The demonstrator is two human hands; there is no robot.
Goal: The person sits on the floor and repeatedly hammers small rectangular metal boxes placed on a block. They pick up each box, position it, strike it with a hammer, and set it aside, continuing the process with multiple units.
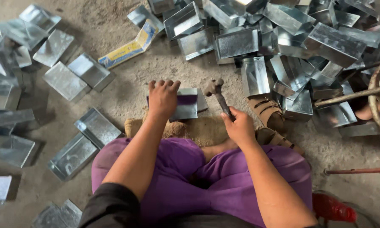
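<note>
Left hand (162, 98) presses flat, fingers curled, on the tin (185, 104); right hand (239, 125) grips the hammer (217, 93), head up-left, just right of it.

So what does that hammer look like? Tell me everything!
The hammer is small, with a dark, worn metal head at the top and a dark handle that slants down to the right. The right hand grips the handle low down. The head hangs just right of the shiny tin box under the left hand.
</note>
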